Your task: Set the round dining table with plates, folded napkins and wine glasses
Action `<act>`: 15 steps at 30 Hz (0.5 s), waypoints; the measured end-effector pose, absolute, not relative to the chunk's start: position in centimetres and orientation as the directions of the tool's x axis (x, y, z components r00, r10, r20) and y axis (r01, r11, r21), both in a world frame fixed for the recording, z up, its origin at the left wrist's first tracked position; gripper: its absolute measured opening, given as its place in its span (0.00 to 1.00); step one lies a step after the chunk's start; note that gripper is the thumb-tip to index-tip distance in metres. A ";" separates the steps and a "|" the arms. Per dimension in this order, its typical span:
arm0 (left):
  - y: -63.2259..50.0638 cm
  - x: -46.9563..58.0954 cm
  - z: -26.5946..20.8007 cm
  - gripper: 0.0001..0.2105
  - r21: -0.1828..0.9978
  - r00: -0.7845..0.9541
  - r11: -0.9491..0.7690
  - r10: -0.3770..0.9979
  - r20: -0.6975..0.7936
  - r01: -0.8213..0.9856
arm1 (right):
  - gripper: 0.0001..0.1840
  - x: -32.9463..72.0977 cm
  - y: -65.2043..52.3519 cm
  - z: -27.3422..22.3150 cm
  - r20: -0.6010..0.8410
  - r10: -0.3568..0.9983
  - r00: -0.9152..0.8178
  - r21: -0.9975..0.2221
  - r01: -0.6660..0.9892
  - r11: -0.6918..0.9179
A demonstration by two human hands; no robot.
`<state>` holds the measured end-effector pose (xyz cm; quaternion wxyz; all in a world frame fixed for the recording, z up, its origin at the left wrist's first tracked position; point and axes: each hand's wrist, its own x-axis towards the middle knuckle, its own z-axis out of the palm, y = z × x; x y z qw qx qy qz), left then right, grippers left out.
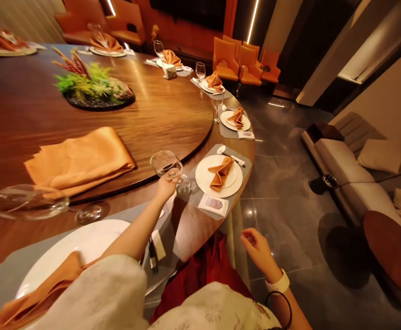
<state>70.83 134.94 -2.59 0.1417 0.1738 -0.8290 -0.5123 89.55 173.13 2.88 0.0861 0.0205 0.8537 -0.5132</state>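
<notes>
My left hand (167, 184) reaches over the table's edge, its fingers closed round the stem of a clear wine glass (162, 160). The glass is tilted, with its bowl away from me. Just right of it, a white plate (201, 183) bears a folded orange napkin (222, 173), beside a spoon, chopsticks and a printed white packet (214, 205). My right hand (258, 250) hangs over the floor beyond the table, fingers curled in with nothing seen in them. Under my left arm lies a larger-looking white plate (93, 236) with an orange napkin (49, 286).
Another wine glass (28, 201) stands at the left, near a folded orange cloth (79, 158) on the turntable (166, 114). A plant centrepiece (93, 87) sits farther back. More place settings follow the rim. A sofa (344, 160) and a round side table (392, 252) are at the right.
</notes>
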 end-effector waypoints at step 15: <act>134.9 57.5 -7.1 0.12 0.904 -0.853 0.337 -0.520 -0.053 -0.262 | 0.09 61.0 168.5 -6.4 -0.655 0.222 -0.722 -0.701 0.691 0.178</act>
